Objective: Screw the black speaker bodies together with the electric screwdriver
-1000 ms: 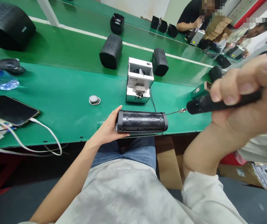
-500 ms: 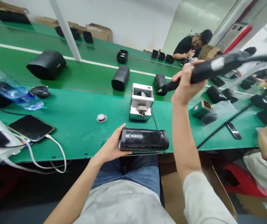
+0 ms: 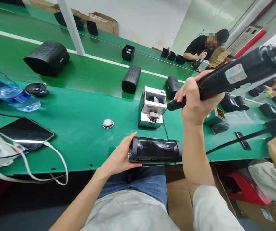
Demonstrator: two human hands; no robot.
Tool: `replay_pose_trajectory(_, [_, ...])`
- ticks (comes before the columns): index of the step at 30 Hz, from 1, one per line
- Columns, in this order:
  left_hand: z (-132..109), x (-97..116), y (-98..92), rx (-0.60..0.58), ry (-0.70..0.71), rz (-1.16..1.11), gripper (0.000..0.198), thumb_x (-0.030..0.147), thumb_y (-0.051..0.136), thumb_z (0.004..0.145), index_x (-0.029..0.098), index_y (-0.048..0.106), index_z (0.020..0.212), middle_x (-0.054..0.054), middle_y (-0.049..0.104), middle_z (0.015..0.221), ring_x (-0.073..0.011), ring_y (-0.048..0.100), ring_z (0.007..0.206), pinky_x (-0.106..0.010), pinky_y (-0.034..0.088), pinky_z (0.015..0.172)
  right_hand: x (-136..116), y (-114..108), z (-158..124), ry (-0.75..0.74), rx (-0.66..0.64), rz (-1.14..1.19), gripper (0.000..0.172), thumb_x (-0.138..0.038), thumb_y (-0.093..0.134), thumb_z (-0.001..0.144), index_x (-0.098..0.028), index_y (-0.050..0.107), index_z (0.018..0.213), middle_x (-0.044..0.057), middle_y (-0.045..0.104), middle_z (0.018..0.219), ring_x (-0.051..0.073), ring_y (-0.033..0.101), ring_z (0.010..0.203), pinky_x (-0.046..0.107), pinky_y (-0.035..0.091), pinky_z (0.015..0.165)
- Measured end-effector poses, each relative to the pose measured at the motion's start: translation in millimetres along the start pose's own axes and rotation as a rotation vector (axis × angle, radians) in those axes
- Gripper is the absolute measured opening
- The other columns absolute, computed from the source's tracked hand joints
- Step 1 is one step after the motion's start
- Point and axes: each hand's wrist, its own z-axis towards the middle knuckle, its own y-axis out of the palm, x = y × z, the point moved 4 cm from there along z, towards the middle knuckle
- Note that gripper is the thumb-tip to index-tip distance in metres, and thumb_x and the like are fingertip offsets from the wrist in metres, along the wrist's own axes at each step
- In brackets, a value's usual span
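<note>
My left hand (image 3: pixel 123 155) grips the left end of a black speaker (image 3: pixel 155 150) with a perforated front, which lies lengthwise at the table's near edge. In my right hand (image 3: pixel 195 99) is a black electric screwdriver (image 3: pixel 234 75), raised and slanted so that its narrow end points down to the left. That end appears close to the right side of a white screw feeder (image 3: pixel 153 107); whether they touch I cannot tell. A small round silver-rimmed part (image 3: pixel 108 123) lies on the green mat left of the feeder.
On the left are a phone (image 3: pixel 26 133) with white cables, a water bottle (image 3: pixel 10 93) and a black ring-shaped part (image 3: pixel 37 89). Several black speakers (image 3: pixel 131 79) stand on the green line beyond. Co-workers sit at right. The screwdriver's cord (image 3: pixel 239 138) crosses the right side.
The screwdriver's tip has dropped from above and right of the feeder to beside it. My left hand still holds the speaker. The camera view has shifted slightly.
</note>
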Motion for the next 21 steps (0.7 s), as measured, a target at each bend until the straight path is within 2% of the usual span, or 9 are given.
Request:
replay_pose_trajectory(3, [0,0,0.6,0.004,0.014,-0.005,0.143,0.035,0.106,0.082,0.042,0.007,0.185,-0.019,0.044,0.181,-0.0487,0.049,0.167,-0.070,0.051,0.133,1,5,1,-0.015,0.026,-0.039,0.040,-0.055,0.085,0.100,-0.030,0.058,0.085,-0.009,0.043,0.059,0.013,0.048,0.040,0.033,0.046,0.040])
replay_pose_trajectory(7, [-1,-3,0.9,0.019,0.015,0.013,0.138,0.033,0.102,0.085,0.043,0.008,0.184,-0.018,0.047,0.178,-0.0490,0.053,0.164,-0.071,0.053,0.131,-13,2,1,0.053,0.048,-0.008,0.021,-0.044,0.081,0.102,-0.033,0.064,0.103,-0.011,0.048,0.061,0.013,0.051,0.042,0.032,0.050,0.042])
replay_pose_trajectory(10, [0,-6,0.7,0.026,0.032,0.021,0.130,0.035,0.099,0.088,0.042,0.011,0.184,-0.017,0.051,0.175,-0.0482,0.056,0.162,-0.070,0.055,0.129,-12,7,-6,0.096,0.003,0.016,0.019,-0.038,0.079,0.103,-0.033,0.062,0.109,-0.012,0.049,0.063,0.013,0.054,0.043,0.033,0.053,0.045])
replay_pose_trajectory(15, [0,-4,1.0,0.020,0.027,0.022,0.132,0.037,0.100,0.088,0.040,0.010,0.184,-0.018,0.050,0.175,-0.0477,0.055,0.163,-0.068,0.055,0.129,20,14,-15,0.139,0.010,-0.063,0.027,-0.050,0.078,0.105,-0.032,0.059,0.104,-0.009,0.053,0.068,0.015,0.057,0.047,0.034,0.052,0.046])
replay_pose_trajectory(18, [0,-1,0.8,0.008,0.027,0.009,0.139,0.035,0.103,0.084,0.040,0.007,0.185,-0.019,0.047,0.178,-0.0481,0.052,0.166,-0.069,0.052,0.132,37,12,-13,0.105,0.030,-0.068,0.036,-0.062,0.080,0.104,-0.033,0.058,0.107,-0.008,0.051,0.070,0.015,0.053,0.047,0.035,0.047,0.046])
replay_pose_trajectory(21, [1,2,-0.1,0.002,0.024,-0.007,0.143,0.037,0.106,0.082,0.041,0.007,0.185,-0.019,0.045,0.180,-0.0487,0.048,0.168,-0.070,0.049,0.135,48,8,-8,0.093,-0.007,-0.041,0.041,-0.067,0.084,0.101,-0.035,0.058,0.108,-0.007,0.054,0.073,0.015,0.045,0.047,0.038,0.043,0.046])
